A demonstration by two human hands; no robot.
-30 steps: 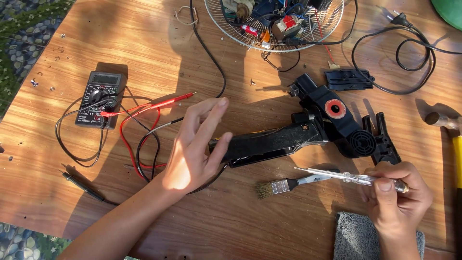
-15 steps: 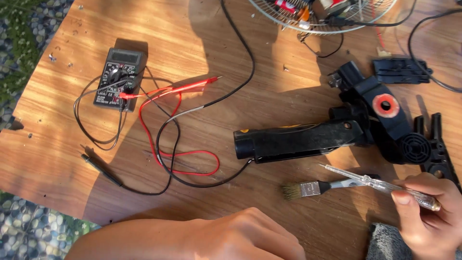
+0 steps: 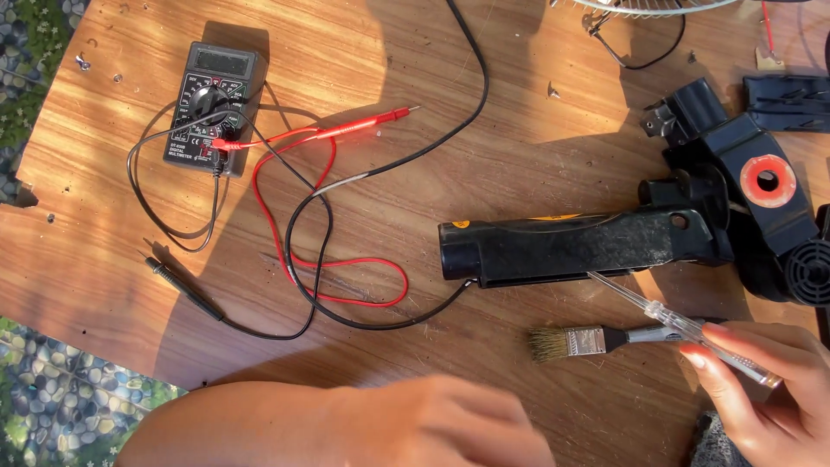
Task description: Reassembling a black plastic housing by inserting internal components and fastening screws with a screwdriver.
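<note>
Screwdriver in our right hand: a slim tool with a clear handle and thin metal shaft, fingers closed around the handle. Its tip reaches up and left from the fingers to touch the lower edge of the housing, a long, dusty black plastic piece lying on the worktop. Just left of the fingers lies a brush. Our left hand is blurred, holding nothing; we cannot tell its finger spread.

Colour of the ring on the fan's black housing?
Orange-red ring on the black housing; head view.
</note>
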